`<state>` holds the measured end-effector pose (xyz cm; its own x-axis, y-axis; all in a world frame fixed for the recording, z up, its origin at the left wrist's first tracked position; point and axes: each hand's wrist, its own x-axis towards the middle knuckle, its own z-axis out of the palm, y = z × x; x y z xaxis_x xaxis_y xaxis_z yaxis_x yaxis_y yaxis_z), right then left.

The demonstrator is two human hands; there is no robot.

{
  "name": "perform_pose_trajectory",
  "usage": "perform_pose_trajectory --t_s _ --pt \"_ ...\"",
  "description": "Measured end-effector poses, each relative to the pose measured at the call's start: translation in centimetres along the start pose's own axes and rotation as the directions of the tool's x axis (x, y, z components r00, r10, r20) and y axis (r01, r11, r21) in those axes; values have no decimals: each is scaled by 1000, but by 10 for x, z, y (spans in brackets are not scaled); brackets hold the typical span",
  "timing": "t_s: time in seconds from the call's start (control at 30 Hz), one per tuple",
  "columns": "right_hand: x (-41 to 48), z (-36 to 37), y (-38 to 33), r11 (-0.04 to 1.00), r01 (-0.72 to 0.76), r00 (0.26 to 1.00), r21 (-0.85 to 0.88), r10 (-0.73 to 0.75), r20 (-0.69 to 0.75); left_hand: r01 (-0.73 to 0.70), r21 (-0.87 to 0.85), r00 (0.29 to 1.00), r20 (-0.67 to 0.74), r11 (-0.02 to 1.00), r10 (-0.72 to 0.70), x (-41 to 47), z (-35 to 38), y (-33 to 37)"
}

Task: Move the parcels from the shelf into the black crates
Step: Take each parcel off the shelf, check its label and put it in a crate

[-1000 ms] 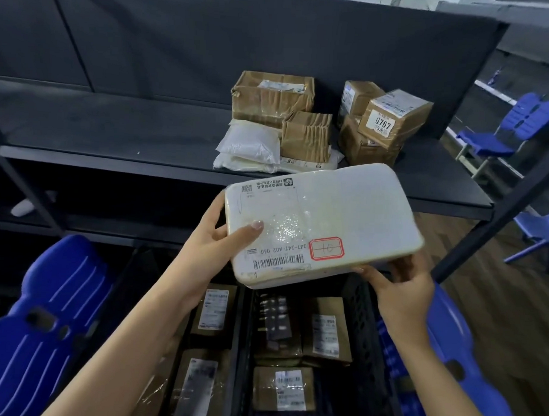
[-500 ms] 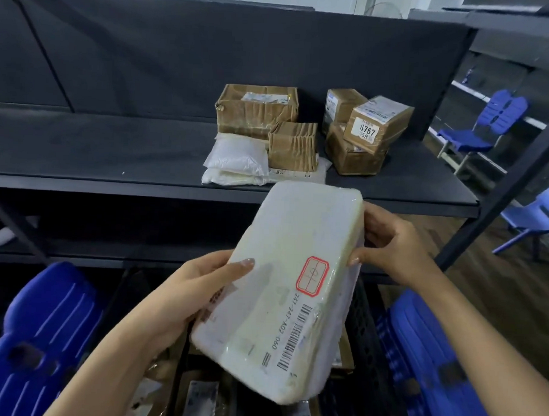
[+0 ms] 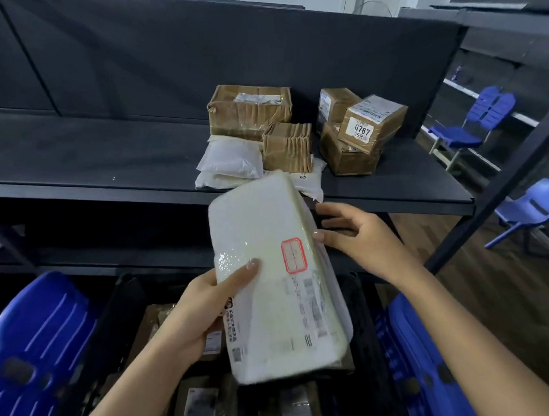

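A large white plastic-wrapped parcel (image 3: pixel 274 270) with a red stamp and a barcode label hangs lengthwise above the black crates (image 3: pixel 364 320). My left hand (image 3: pixel 201 311) grips its left edge, thumb on top. My right hand (image 3: pixel 359 238) is at the parcel's upper right edge with its fingers spread and loosely extended, fingertips at the rim. On the black shelf (image 3: pixel 97 158) behind lie brown cardboard parcels (image 3: pixel 250 110), a box marked 6767 (image 3: pixel 371 124) and white soft bags (image 3: pixel 228 159). Brown labelled parcels (image 3: pixel 198 398) show inside the crates below.
Blue plastic chairs stand close on the left (image 3: pixel 35 339) and right (image 3: pixel 417 353), with more blue chairs (image 3: pixel 475 121) farther right. A slanted black shelf post (image 3: pixel 498 184) runs down the right side. A lower shelf board sits behind the crates.
The parcel has been turned from crosswise to lengthwise and lowered over the crates. My right hand has loosened its hold at the upper right edge; my left hand keeps its grip.
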<state>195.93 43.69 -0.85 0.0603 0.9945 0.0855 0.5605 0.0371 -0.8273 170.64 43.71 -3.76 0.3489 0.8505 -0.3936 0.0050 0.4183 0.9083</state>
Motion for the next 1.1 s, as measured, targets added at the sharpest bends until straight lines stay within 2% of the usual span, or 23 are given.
perform_pose_trajectory --t_s 0.1,0.2,0.3,0.37,0.43,0.53,0.63,0.67,0.73,0.8,0.9,1.0,1.03,1.1 --pt "-22 13 -9 996 -84 991 -30 87 102 7 -112 994 -111 994 -19 7 1 -2" --pt "-55 26 -12 1000 -4 989 16 1 145 -10 -222 983 -182 975 -32 10 3 -2" --pt "-78 42 -8 985 114 993 -130 -109 41 -43 -270 973 -231 962 -22 12 5 2" --pt "-84 57 -2 928 198 976 -315 -218 -29 -54 -309 970 -241 949 -23 12 7 3" --pt "-85 72 5 878 259 942 -403 -321 -92 -50 -327 970 -241 944 -32 11 11 3" --pt "-80 85 7 871 298 892 -390 -400 -212 -21 -326 972 -229 945 -57 6 20 -2" --pt "-74 87 9 857 354 846 -375 -464 -262 -17 -352 980 -193 936 -55 1 24 -8" --pt "-73 87 10 865 363 840 -347 -465 -280 -14 -350 984 -169 936 -48 -1 23 -9" --pt "-70 82 11 924 329 866 -196 -378 -327 -6 -332 994 -106 943 -31 -3 19 -10" --pt "-69 73 15 964 265 903 -25 -257 -343 -49 -266 996 -86 963 27 -7 10 -11" --pt "-71 57 21 966 238 926 104 -193 -326 -260 110 949 -156 959 276 -12 -18 -13" --pt "-75 40 21 940 292 928 178 -233 -290 -390 521 891 6 760 453 -6 -62 -10" --pt "-77 35 18 932 302 933 200 -247 -261 -420 587 878 70 692 473 -3 -76 -7" --pt "-80 28 10 925 316 939 211 -274 -206 -536 570 831 228 622 507 2 -94 2"
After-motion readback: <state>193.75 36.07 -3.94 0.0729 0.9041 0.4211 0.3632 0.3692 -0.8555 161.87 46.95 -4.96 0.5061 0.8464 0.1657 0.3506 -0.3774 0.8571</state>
